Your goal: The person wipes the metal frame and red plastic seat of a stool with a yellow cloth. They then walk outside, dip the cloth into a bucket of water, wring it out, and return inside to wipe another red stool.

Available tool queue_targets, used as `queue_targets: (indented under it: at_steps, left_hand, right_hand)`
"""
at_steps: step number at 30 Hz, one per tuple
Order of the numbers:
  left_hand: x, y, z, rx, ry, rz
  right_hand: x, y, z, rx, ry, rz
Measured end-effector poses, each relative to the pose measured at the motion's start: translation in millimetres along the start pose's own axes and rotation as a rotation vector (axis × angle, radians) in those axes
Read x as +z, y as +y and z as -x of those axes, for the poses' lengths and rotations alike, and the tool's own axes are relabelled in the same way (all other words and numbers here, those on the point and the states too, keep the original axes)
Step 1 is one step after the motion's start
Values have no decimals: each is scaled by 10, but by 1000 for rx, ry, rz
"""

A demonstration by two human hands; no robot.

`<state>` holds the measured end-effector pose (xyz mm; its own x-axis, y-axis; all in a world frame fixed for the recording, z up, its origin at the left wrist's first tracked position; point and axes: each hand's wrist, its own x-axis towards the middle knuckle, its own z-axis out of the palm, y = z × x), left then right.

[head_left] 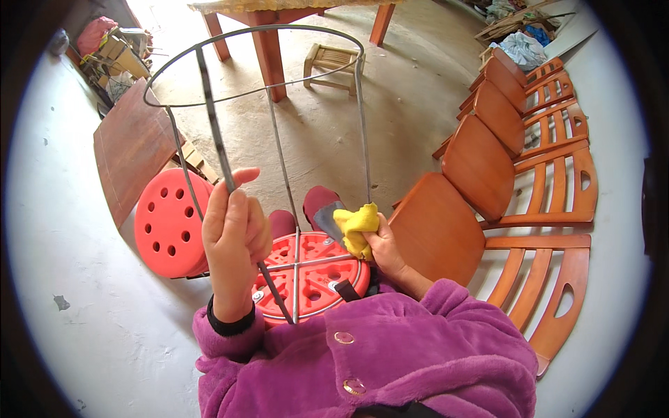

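A round stool is upside down in front of me, its red plastic seat lowest, by my lap. Thin dark metal legs rise from the seat to a wide metal ring at the top. My left hand is closed round the near left leg, index finger partly raised. With my right hand I grip a bunched yellow cloth, pressed against the right leg. Part of that leg is hidden by the cloth.
Another red stool with round holes stands left, near a brown board. Wooden chairs line the right wall. Ahead are a wooden table and a small slatted stool. Clutter is piled far left, bags far right.
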<state>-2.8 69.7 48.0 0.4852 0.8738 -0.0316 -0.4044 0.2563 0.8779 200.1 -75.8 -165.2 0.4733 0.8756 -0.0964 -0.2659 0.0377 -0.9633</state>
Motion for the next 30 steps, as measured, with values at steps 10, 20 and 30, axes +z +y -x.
queue_targets:
  at_steps: [10,20,30]
  left_hand:
    - [-650,6,-30,146,-55,-54]
    - [-900,2,73,202,-14,-60]
    - [-1008,-7,160,208,40,-25]
  right_hand:
    - [448,-1362,-1068,-221,-104,52]
    - [1051,-1676,-1473,-372,21,140]
    - [95,-423,-198,249,-263,-443]
